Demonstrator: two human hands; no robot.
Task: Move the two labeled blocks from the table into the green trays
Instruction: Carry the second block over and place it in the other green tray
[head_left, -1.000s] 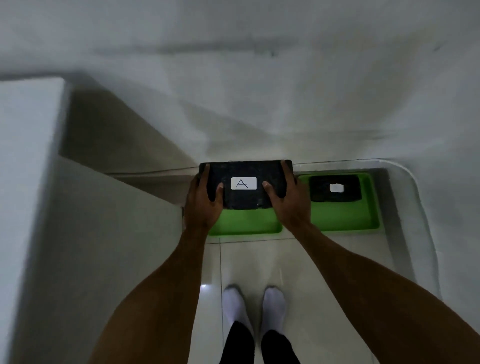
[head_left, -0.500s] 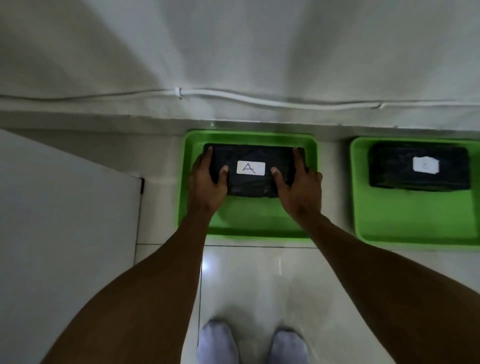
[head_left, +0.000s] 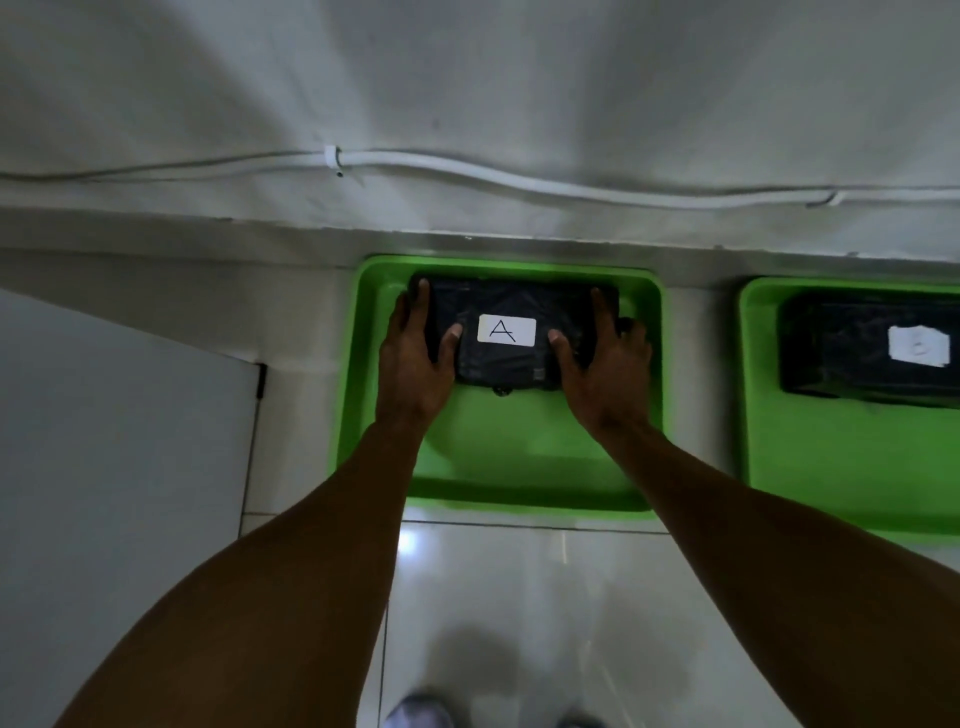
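- A second ago block A (head_left: 511, 340) is held in the air over the near edge of the left tray (head_left: 519, 467); now it sits low inside that tray, pushed toward the far wall, with bare green floor showing between it and the near rim.
- Half a second ago it is already over the tray floor; since then the view has closed in and the block looks settled, its underside apparently resting on the tray, though the contact itself is hidden.
- The left hand (head_left: 413, 358) stays clamped on the block's left end, fingers along the far corner and thumb laid on top beside the white label (head_left: 506, 330).
- The right hand (head_left: 605, 364) mirrors it on the right end, thumb on top, fingers wrapped over the side. Both grips are therefore closed on block A, not yet let go.
- The second block (head_left: 872, 353) lies in the right tray (head_left: 831, 467), partly cut off by the frame edge; its label is too blurred to read.
- Both trays stand on the tiled floor (head_left: 519, 597) against the wall, just below a white cable (head_left: 519, 182).
- Judging by this, the task is nearly finished: what remains is opening both hands and lifting them clear without dragging the block.
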